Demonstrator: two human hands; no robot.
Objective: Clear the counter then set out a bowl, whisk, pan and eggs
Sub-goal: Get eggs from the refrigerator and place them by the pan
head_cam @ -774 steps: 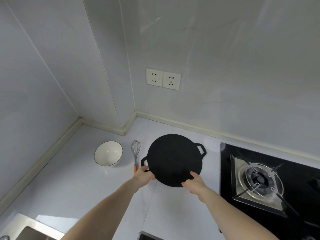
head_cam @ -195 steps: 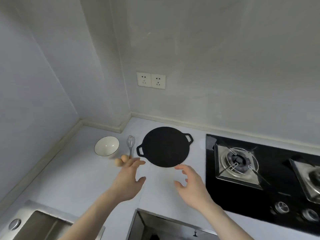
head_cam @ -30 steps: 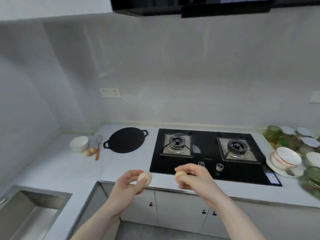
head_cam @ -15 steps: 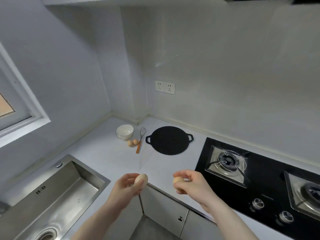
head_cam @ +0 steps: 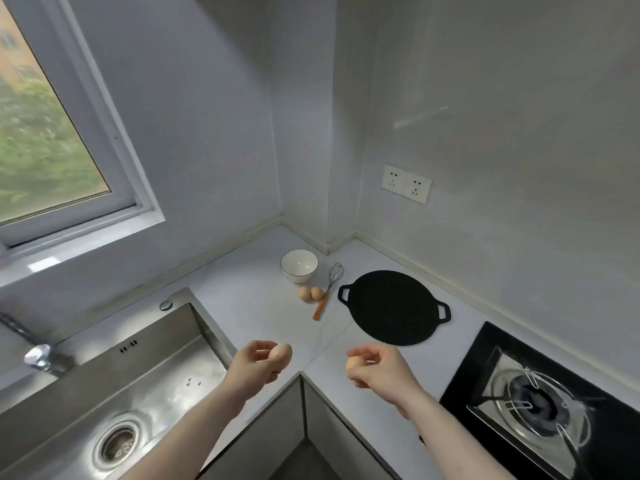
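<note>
My left hand (head_cam: 254, 370) holds a pale egg (head_cam: 281, 355) in its fingertips above the counter's inner corner. My right hand (head_cam: 382, 370) grips a second egg (head_cam: 352, 364), mostly hidden by its curled fingers. Farther back on the white counter (head_cam: 256, 306) stands a white bowl (head_cam: 299, 265). Two brown eggs (head_cam: 310, 293) lie just in front of the bowl. A whisk (head_cam: 328, 289) with an orange handle lies between those eggs and a flat black pan (head_cam: 393, 306) with two loop handles.
A steel sink (head_cam: 114, 386) with a drain fills the lower left, with a tap (head_cam: 38, 355) at its left edge. A black gas hob (head_cam: 540, 403) sits at the lower right. Wall sockets (head_cam: 406, 183) hang above the pan. A window (head_cam: 45, 143) is at the left.
My view has swung left toward the counter corner and closer to it; the sink and window now show more. Both hands still hold their eggs and have come nearer the bowl and pan.
</note>
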